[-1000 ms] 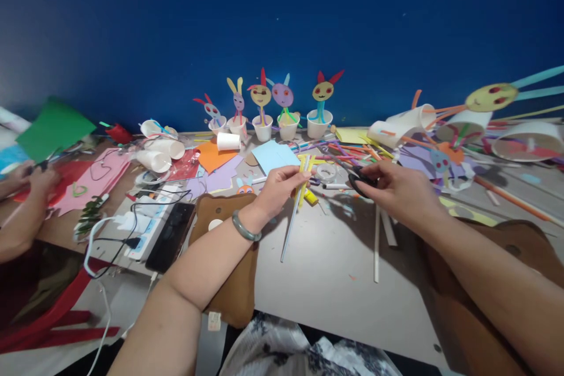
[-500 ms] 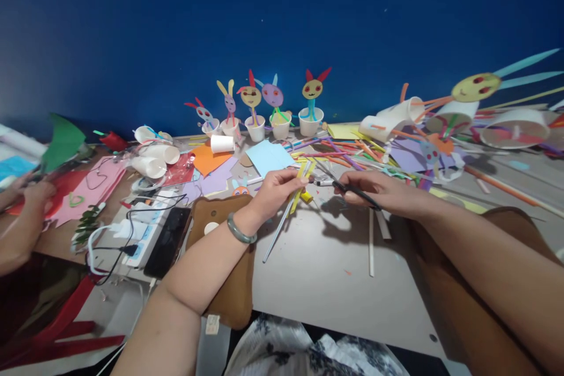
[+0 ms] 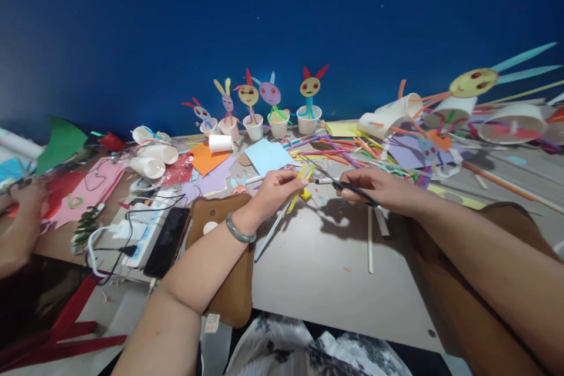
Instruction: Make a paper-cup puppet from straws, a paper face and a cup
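My left hand [image 3: 278,192], with a bangle at the wrist, pinches yellow paper strips [image 3: 292,202] together with a thin pale-blue stick [image 3: 269,239] that slants down toward me. My right hand [image 3: 372,187] is closed round the dark handles of a pair of scissors [image 3: 358,192]. The scissor blades point left toward the strips; whether they touch the paper I cannot make out. Small yellow scraps [image 3: 305,194] show just beneath the left fingers. Under the right hand, a white stick [image 3: 370,247] lies on the table.
Paper cups with rabbit-faced figures [image 3: 309,120] stand along the blue wall. Coloured sticks [image 3: 335,150] and a light-blue sheet [image 3: 267,156] lie in front. A power strip [image 3: 147,241] and phone [image 3: 166,241] are at left. Another person's hand [image 3: 24,205] works beside green paper [image 3: 59,144].
The pale-blue stick's lower end has swung slightly left. The scissor blades look closer together than before. At far left, the other person's hands have shifted a little.
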`<state>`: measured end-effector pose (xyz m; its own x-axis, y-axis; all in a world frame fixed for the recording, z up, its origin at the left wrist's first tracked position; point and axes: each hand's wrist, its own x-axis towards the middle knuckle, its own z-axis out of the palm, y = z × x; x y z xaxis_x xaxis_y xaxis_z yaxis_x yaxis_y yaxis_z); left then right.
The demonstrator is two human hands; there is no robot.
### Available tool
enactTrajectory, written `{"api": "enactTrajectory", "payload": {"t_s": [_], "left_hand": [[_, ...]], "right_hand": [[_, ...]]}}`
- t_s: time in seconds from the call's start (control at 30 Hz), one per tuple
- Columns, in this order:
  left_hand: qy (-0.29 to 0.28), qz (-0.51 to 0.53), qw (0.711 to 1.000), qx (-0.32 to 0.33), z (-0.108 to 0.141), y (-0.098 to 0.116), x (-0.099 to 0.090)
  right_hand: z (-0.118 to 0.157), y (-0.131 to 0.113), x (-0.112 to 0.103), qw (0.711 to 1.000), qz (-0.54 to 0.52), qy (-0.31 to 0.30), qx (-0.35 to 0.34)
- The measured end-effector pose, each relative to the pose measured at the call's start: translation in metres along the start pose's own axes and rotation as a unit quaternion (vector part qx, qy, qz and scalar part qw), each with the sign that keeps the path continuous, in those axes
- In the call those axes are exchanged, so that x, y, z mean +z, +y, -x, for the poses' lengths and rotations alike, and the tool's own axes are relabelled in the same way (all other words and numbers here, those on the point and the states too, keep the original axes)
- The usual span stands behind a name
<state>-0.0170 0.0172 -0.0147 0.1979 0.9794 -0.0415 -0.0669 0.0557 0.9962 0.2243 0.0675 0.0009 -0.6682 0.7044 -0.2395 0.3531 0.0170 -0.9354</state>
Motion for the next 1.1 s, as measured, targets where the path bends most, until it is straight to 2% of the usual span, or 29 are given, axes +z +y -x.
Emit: {"api": "enactTrajectory", "payload": {"t_s": [0.53,1.1], "left_hand": [[0.027,0.032,0.999,0.007,0.0,0.005,0.002],[0.033,0.04,0.998,-0.027,0.001,0.011,0.003]], "right_hand": [[-0.001,0.0,-0.002,1.0,0.009,0.018,0.014],[0.0,-0.002,-0.002,1.0,0.004,0.019,0.01]]}}
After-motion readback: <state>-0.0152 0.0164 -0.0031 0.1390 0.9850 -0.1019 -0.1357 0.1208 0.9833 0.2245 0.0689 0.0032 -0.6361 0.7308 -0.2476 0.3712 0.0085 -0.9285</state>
